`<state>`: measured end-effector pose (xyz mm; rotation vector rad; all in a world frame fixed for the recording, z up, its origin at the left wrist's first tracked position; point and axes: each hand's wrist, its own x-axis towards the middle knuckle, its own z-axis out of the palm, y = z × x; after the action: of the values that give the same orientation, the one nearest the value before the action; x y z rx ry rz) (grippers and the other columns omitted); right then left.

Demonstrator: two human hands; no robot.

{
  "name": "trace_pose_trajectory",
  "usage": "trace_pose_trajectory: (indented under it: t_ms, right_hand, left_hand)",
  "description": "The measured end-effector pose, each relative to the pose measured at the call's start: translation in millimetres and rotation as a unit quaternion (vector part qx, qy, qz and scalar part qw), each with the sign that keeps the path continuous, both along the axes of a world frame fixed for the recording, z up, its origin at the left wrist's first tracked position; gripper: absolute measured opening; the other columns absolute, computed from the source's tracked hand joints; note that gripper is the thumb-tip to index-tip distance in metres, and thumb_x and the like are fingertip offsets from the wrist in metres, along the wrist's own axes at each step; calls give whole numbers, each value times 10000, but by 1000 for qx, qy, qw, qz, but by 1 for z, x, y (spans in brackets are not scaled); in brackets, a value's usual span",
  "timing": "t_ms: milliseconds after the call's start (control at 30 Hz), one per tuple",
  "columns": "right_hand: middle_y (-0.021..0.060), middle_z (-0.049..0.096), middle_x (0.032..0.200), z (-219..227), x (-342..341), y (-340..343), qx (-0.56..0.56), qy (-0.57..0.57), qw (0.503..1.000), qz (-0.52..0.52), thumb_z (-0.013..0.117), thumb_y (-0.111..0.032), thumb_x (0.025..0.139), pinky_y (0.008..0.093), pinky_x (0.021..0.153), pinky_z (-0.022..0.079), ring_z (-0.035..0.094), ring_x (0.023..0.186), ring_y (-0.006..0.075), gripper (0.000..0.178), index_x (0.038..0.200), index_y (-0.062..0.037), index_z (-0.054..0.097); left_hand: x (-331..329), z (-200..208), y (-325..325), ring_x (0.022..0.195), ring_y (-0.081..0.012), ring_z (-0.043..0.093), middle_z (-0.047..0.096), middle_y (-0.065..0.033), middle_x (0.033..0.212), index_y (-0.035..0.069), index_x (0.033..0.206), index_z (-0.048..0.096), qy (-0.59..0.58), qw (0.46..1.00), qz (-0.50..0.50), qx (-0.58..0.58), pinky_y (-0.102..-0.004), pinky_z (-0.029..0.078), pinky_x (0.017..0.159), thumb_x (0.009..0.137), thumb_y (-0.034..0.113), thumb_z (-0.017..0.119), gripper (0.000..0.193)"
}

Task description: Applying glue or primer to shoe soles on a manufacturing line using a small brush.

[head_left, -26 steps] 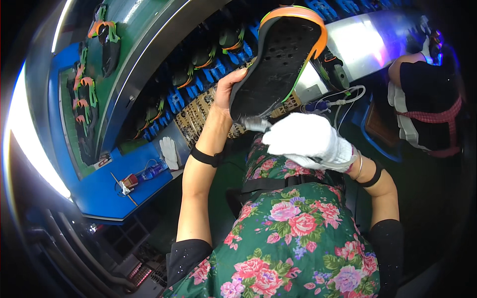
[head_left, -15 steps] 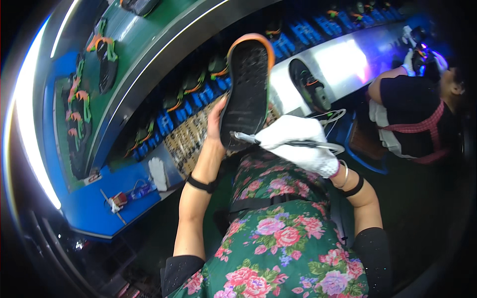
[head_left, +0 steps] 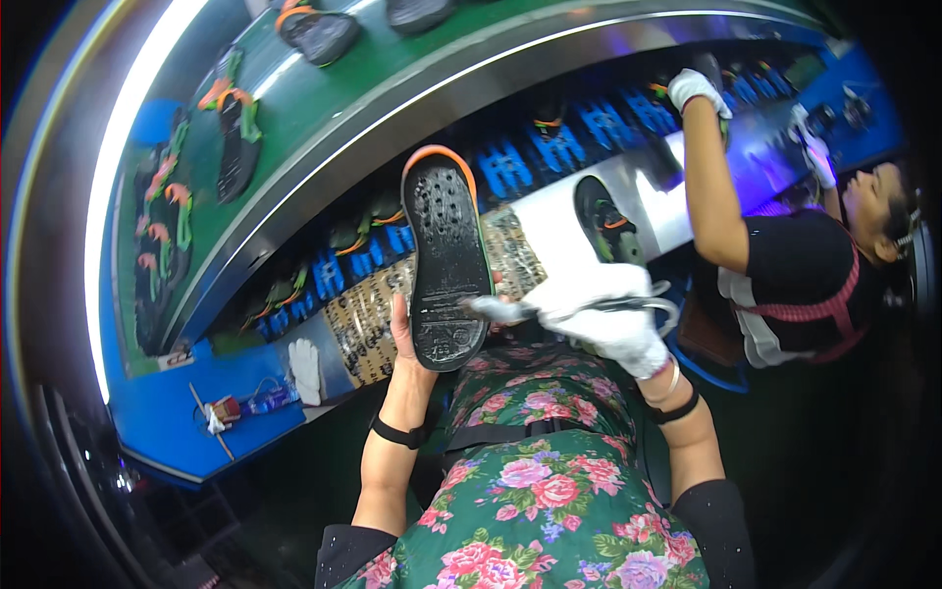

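Note:
My bare left hand (head_left: 402,332) grips a black shoe sole (head_left: 447,260) with an orange rim at its far end. The sole is held up lengthwise; holes mark its far half, and its near end shines wet. In my white-gloved right hand (head_left: 610,319) is a slim brush-like tool (head_left: 502,310) with a pale, blurred tip. That tip is over or beside the sole's right edge; I cannot tell whether it touches. A thin cable or tube (head_left: 665,306) loops behind the glove. Another dark sole with straps (head_left: 603,221) lies on the bench beyond my right hand.
A green conveyor (head_left: 294,103) carries several strapped soles behind a metal rail. Blue racks (head_left: 554,147) line the rail's near side. At left, a white glove (head_left: 305,371) and small items lie on a blue table (head_left: 177,432). A co-worker (head_left: 785,255) sits at right, one gloved hand raised.
The sole has come lower and closer to me, tilting more upright. The tool's tip has moved off the middle of its near end toward its right edge. The co-worker's arm has reached toward the rack.

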<state>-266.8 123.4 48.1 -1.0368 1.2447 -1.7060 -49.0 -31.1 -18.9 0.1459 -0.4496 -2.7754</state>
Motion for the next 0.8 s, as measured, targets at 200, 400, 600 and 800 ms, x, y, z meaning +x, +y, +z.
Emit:
trace_pose_trajectory:
  t_ms: [200,400,600,800]
  right_hand:
    - [152,735,858,-13,9,10,19,-236,968,-84,698,85,783,351,735,614,723,743,225,108,884,64,729]
    - [126,788,998,-61,44,2,98,-79,992,-21,751,34,844,316,824,598,741,881,187,190,1031,28,786]
    - [113,789,1014,-71,59,-3,98,-40,994,-2,749,28,853,296,795,589,728,889,166,185,1030,15,798]
    - [123,788,1036,-87,56,1,121,-78,990,6,728,35,868,300,828,593,732,914,176,207,1064,21,792]
  left_hand:
    - [8,78,-74,1025,-488,681,296,-420,1527,3,1607,99,139,973,84,-165,-487,684,680,681,738,814,1381]
    - [-13,116,-175,1308,-417,493,155,-305,1627,-30,1564,241,121,955,209,175,-428,546,1068,835,195,827,963]
    - [-25,115,-243,1413,-440,428,136,-315,1643,-106,1576,122,125,944,218,213,-489,485,1139,988,451,616,949]
    - [-52,97,-212,1490,-461,328,190,-340,1637,-111,1588,0,65,946,316,34,-543,400,1195,1021,681,387,1048]
